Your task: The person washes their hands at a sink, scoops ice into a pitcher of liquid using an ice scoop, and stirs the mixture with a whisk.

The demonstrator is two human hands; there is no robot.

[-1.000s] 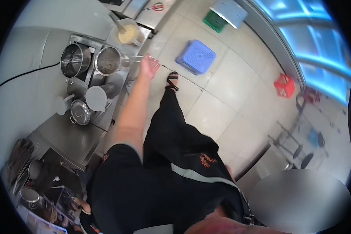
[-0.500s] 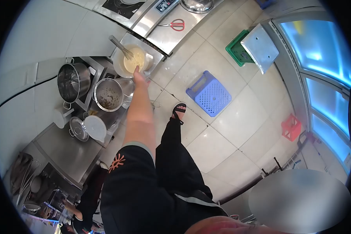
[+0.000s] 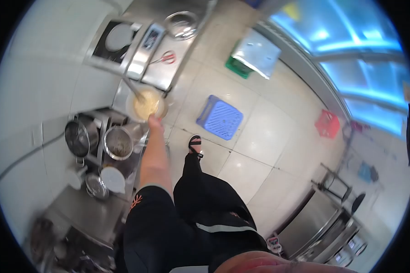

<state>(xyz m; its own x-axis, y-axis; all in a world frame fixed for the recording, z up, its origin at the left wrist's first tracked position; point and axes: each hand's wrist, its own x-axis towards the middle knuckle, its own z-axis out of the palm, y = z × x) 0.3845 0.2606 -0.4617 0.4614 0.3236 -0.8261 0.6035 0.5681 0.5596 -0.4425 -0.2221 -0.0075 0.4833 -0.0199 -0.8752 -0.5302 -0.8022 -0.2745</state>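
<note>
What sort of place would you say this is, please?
It looks like a kitchen, quite possibly a commercial one: there is a deep metal pot, a steel worktop, and a whisk resting in a yellow mixture.

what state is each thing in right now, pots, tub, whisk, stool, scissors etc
Tub: uncovered, with pale yellow mixture inside
Whisk: slanting in the tub, handle past the rim
Left hand: at the tub's near rim, exact grip blurred
Large pot: uncovered
Smaller pot: uncovered, residue inside
Red-handled scissors: lying on steel
Blue stool: upright on the floor
</note>
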